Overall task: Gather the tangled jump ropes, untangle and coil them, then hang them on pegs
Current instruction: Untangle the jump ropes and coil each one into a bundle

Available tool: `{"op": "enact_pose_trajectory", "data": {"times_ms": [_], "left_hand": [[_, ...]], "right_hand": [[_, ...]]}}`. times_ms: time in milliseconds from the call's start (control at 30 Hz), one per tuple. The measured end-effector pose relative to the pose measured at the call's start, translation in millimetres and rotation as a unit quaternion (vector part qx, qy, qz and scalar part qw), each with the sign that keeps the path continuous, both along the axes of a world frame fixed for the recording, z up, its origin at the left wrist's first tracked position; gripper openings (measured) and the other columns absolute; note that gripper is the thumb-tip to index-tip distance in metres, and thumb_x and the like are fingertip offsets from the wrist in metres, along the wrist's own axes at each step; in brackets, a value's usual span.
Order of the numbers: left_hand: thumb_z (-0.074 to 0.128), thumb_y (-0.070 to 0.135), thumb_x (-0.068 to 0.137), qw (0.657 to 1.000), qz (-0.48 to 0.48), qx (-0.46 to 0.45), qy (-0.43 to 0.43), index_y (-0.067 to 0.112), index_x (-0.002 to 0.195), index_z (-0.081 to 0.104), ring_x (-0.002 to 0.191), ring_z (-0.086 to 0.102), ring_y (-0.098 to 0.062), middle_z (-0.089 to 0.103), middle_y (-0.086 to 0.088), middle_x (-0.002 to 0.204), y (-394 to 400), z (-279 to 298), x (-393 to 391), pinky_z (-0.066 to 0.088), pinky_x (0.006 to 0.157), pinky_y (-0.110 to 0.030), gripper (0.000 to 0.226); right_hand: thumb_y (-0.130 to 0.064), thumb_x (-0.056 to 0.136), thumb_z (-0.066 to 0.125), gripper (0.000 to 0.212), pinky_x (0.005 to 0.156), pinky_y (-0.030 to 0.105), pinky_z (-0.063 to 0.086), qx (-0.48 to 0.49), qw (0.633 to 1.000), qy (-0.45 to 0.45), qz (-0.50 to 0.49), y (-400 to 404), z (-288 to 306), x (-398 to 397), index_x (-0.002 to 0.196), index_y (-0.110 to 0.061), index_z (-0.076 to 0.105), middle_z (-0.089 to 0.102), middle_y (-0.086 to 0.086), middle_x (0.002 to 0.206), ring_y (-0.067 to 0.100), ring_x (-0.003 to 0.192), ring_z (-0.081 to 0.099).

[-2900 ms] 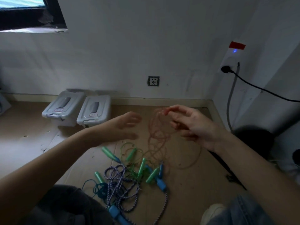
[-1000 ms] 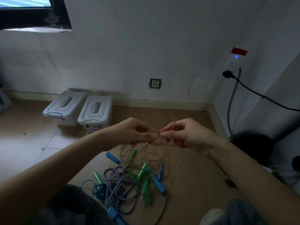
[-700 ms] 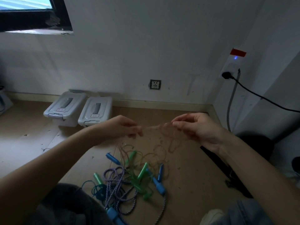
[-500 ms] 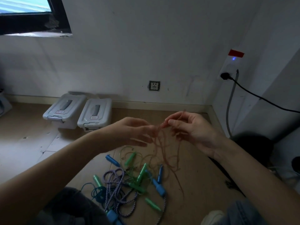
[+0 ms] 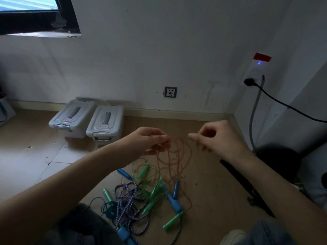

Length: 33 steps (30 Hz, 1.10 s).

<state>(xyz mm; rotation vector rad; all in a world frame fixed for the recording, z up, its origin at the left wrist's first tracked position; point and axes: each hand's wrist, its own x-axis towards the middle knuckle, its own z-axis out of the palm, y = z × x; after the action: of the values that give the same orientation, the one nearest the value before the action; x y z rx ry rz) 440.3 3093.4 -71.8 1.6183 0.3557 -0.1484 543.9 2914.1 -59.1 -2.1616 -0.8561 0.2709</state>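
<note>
A tangle of jump ropes lies on the cardboard floor: a purple-and-white braided rope (image 5: 130,204), thin green ropes with green handles (image 5: 155,189), blue handles (image 5: 174,203) and a dark teal rope (image 5: 107,208). A thin reddish rope (image 5: 177,156) hangs in loops from my hands above the pile. My left hand (image 5: 150,140) pinches its strands at the fingertips. My right hand (image 5: 214,138), a little apart to the right, has its fingers curled with thumb and forefinger together; whether a strand is between them is not clear.
Two grey lidded plastic boxes (image 5: 88,119) stand by the back wall at left. A wall socket (image 5: 170,92) is behind. A black cable (image 5: 286,105) runs from a plug on the right wall. A long black object (image 5: 247,188) lies on the floor at right.
My hands have drawn apart sideways, spreading the reddish rope's loops between them. The pile on the floor has stayed roughly in place.
</note>
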Motion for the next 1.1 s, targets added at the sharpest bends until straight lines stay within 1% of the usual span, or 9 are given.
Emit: {"op": "enact_pose_trajectory", "data": {"times_ms": [100, 400, 533, 700, 733, 833, 900, 967, 1100], "left_hand": [[0.049, 0.017, 0.090, 1.000, -0.016, 0.010, -0.003, 0.010, 0.092, 0.063, 0.069, 0.061, -0.003, 0.066, 0.005, 0.077, -6, 1, 1, 0.050, 0.070, -0.017, 0.016], [0.060, 0.026, 0.082, 0.998, 0.021, 0.063, 0.015, 0.012, 0.088, 0.067, 0.070, 0.064, -0.007, 0.069, 0.005, 0.074, 6, -2, 2, 0.051, 0.067, -0.018, 0.017], [0.062, 0.024, 0.083, 0.992, 0.109, 0.031, 0.062, 0.011, 0.082, 0.068, 0.062, 0.065, -0.006, 0.069, 0.004, 0.065, 22, -11, 8, 0.052, 0.061, -0.019, 0.014], [0.069, 0.013, 0.061, 0.980, 0.081, -0.155, 0.099, 0.008, 0.068, 0.072, 0.070, 0.067, -0.016, 0.069, -0.006, 0.073, 25, -5, 8, 0.054, 0.075, -0.032, 0.009], [0.067, 0.008, 0.066, 0.980, 0.087, -0.154, 0.089, 0.005, 0.072, 0.070, 0.065, 0.067, -0.014, 0.068, -0.007, 0.073, 27, -5, 8, 0.055, 0.067, -0.029, 0.007], [0.046, 0.001, 0.087, 0.981, 0.107, -0.159, 0.031, 0.003, 0.083, 0.053, 0.057, 0.064, -0.004, 0.060, -0.005, 0.074, 25, 0, 8, 0.050, 0.053, -0.014, 0.009], [0.045, 0.006, 0.082, 0.967, 0.060, -0.246, -0.007, 0.009, 0.082, 0.046, 0.055, 0.060, -0.010, 0.055, -0.002, 0.066, 25, 4, 6, 0.053, 0.055, -0.020, 0.003], [0.054, 0.015, 0.078, 0.969, -0.033, -0.243, -0.010, 0.013, 0.079, 0.046, 0.052, 0.048, -0.010, 0.049, 0.002, 0.060, 24, 10, 2, 0.051, 0.055, -0.023, 0.009], [0.057, 0.020, 0.087, 0.994, -0.042, 0.065, 0.075, 0.009, 0.087, 0.060, 0.052, 0.043, -0.008, 0.046, 0.000, 0.065, 16, -10, 3, 0.047, 0.052, -0.014, 0.011]], "right_hand": [[-0.027, 0.076, 0.073, 0.020, 0.061, 0.003, 0.043, -0.005, 0.995, -0.030, 0.097, 6, 2, -6, 0.093, -0.034, 0.065, 0.063, -0.023, 0.086, -0.007, 0.076, 0.058], [-0.020, 0.078, 0.071, 0.006, 0.047, 0.007, 0.042, 0.072, 0.996, -0.019, 0.056, 5, -4, -10, 0.073, -0.023, 0.068, 0.067, -0.006, 0.063, -0.001, 0.054, 0.061], [-0.011, 0.083, 0.065, 0.012, 0.066, 0.014, 0.046, 0.234, 0.960, 0.154, -0.001, 10, -3, -7, 0.073, -0.017, 0.064, 0.070, -0.001, 0.074, 0.004, 0.071, 0.063], [-0.017, 0.074, 0.061, 0.009, 0.077, 0.022, 0.048, 0.285, 0.829, 0.426, 0.223, 15, 0, -18, 0.067, -0.020, 0.060, 0.057, -0.001, 0.062, 0.016, 0.075, 0.055], [-0.021, 0.077, 0.063, 0.008, 0.072, 0.022, 0.048, 0.255, 0.830, 0.433, 0.242, 14, 0, -17, 0.070, -0.020, 0.059, 0.055, -0.003, 0.059, 0.017, 0.071, 0.053], [-0.030, 0.088, 0.060, 0.019, 0.050, 0.020, 0.042, 0.036, 0.950, 0.256, 0.175, 13, -11, -14, 0.075, -0.016, 0.056, 0.050, -0.008, 0.043, 0.007, 0.045, 0.046], [-0.028, 0.096, 0.046, 0.030, 0.044, 0.023, 0.038, 0.023, 0.968, 0.237, 0.078, 14, -17, -9, 0.072, -0.011, 0.052, 0.041, -0.007, 0.035, 0.007, 0.035, 0.040], [-0.025, 0.099, 0.039, 0.031, 0.040, 0.022, 0.041, 0.153, 0.915, 0.372, -0.019, 12, -15, -1, 0.073, -0.011, 0.049, 0.040, -0.006, 0.037, 0.010, 0.036, 0.045], [-0.020, 0.097, 0.037, 0.040, 0.061, 0.031, 0.044, 0.412, 0.741, 0.522, -0.090, 8, -9, 15, 0.062, -0.016, 0.056, 0.052, -0.003, 0.047, 0.013, 0.049, 0.061]]}}
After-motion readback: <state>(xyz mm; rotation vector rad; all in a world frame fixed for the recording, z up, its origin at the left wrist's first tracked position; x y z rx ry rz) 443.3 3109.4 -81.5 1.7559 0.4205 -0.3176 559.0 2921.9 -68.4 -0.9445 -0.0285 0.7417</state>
